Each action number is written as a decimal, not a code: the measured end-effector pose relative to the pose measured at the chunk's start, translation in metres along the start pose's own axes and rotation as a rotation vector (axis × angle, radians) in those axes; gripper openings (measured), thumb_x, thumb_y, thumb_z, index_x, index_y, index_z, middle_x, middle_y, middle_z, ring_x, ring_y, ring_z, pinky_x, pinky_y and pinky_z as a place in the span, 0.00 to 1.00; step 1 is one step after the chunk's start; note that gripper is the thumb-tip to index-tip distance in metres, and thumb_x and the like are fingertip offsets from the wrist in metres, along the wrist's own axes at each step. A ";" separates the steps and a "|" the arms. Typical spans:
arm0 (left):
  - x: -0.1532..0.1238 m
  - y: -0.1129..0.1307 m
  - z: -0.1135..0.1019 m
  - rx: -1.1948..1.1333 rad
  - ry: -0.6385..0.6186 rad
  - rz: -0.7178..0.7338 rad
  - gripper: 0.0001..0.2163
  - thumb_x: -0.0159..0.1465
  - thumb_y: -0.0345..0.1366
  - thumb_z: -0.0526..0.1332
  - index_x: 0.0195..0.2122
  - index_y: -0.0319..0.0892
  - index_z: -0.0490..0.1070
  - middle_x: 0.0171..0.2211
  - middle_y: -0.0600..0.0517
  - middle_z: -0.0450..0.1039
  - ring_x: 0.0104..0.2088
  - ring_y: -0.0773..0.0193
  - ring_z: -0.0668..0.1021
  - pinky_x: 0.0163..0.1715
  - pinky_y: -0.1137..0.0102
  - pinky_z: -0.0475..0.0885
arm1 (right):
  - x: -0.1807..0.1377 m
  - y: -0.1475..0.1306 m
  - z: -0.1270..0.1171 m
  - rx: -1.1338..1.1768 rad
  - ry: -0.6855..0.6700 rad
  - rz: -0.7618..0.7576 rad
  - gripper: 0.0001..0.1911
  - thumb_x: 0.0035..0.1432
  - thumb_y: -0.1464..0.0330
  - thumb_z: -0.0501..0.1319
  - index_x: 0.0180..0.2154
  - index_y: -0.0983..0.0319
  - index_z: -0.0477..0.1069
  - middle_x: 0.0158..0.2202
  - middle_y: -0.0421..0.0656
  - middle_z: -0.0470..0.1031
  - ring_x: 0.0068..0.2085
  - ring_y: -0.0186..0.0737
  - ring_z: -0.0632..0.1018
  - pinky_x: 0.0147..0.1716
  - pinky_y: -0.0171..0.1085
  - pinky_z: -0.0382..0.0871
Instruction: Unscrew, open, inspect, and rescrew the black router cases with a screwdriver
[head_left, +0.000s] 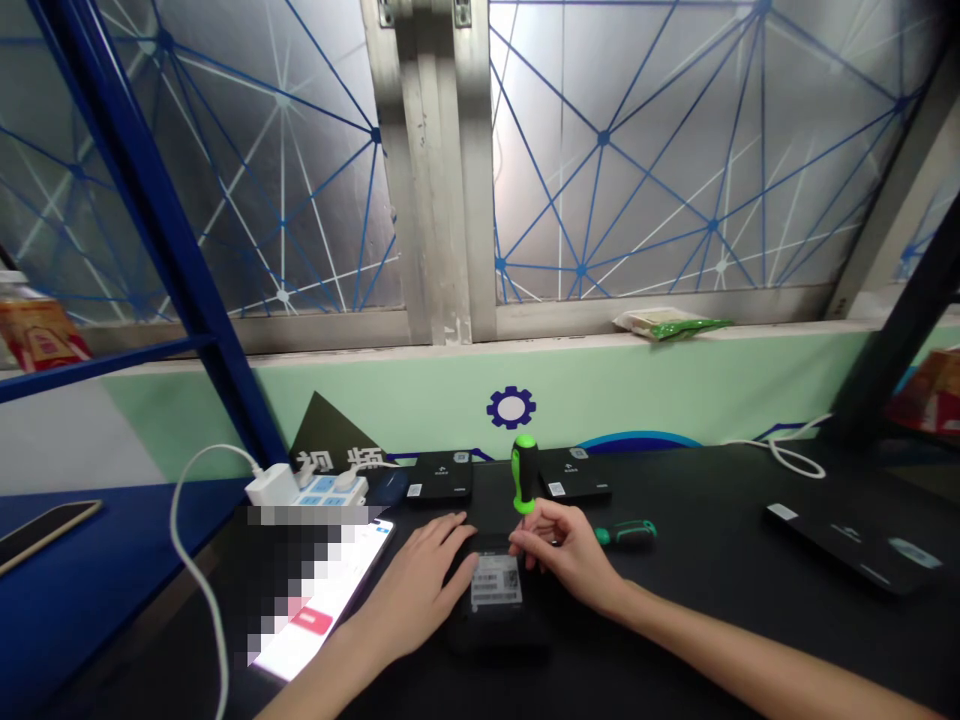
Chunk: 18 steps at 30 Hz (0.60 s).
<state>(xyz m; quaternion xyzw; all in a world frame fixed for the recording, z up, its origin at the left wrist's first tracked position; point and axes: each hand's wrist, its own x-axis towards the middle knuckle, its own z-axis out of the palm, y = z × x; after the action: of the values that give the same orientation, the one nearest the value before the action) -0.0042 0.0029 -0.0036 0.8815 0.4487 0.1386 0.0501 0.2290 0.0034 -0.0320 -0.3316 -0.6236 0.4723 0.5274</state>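
Observation:
A black flat device [499, 632] with a white printed label lies in front of me on the black table. Resting along its left edge is my left hand [431, 570], fingers stretched out and holding nothing. A green-and-black screwdriver [526, 472] stands upright over the device's far right part, handle up. My right hand [566, 557] pinches its shaft low down, below the handle. The tip is hidden behind my fingers, so I cannot tell whether it touches a screw. Just right of that hand lies a second screwdriver [630, 534], dark with green ends.
Two black boxes [440, 476] [576, 473] sit near the wall, and another black box [853, 548] lies to the right. At left are a lit phone [330, 605], a power strip [330, 492] and a white cable [196, 575]. A second phone [49, 535] lies on the blue surface.

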 end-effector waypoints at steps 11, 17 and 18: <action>0.001 0.002 -0.001 0.005 -0.014 -0.005 0.20 0.73 0.47 0.48 0.60 0.45 0.68 0.63 0.46 0.65 0.63 0.49 0.67 0.60 0.52 0.64 | -0.002 -0.006 -0.002 -0.100 -0.083 -0.071 0.17 0.65 0.57 0.60 0.32 0.64 0.73 0.29 0.45 0.79 0.23 0.31 0.71 0.24 0.31 0.67; 0.000 0.000 0.001 -0.002 0.011 0.015 0.20 0.74 0.47 0.48 0.59 0.45 0.68 0.62 0.45 0.66 0.62 0.50 0.68 0.59 0.53 0.65 | -0.004 -0.009 -0.002 -0.130 -0.105 -0.096 0.20 0.68 0.56 0.55 0.37 0.65 0.75 0.32 0.46 0.78 0.24 0.31 0.71 0.25 0.32 0.67; 0.000 0.000 0.001 -0.004 0.011 0.015 0.20 0.74 0.47 0.48 0.59 0.45 0.68 0.62 0.45 0.66 0.62 0.50 0.68 0.59 0.53 0.65 | -0.004 -0.009 -0.002 -0.135 -0.102 -0.092 0.20 0.68 0.55 0.55 0.37 0.64 0.75 0.32 0.46 0.78 0.24 0.32 0.71 0.26 0.32 0.67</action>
<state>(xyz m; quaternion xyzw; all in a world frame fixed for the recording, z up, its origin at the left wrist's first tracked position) -0.0039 0.0031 -0.0045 0.8840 0.4420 0.1448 0.0481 0.2327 -0.0030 -0.0251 -0.3127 -0.6947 0.4207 0.4925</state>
